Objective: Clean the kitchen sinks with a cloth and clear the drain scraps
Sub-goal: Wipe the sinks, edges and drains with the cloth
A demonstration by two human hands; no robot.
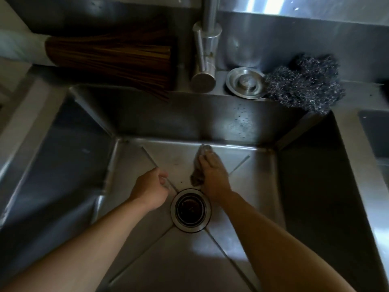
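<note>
Both forearms reached down into the sink (305, 186) toward its floor. I saw my right hand (212, 175) pressing a bunched grey cloth (197, 163) against the floor, just beyond the drain (190, 209), the cloth's long axis running away from me toward the back wall. My left hand (150, 189) hung loosely curled, holding nothing, just left of the drain. I judged both hands about equally near the drain. Its basket looked dark with brownish scraps.
</note>
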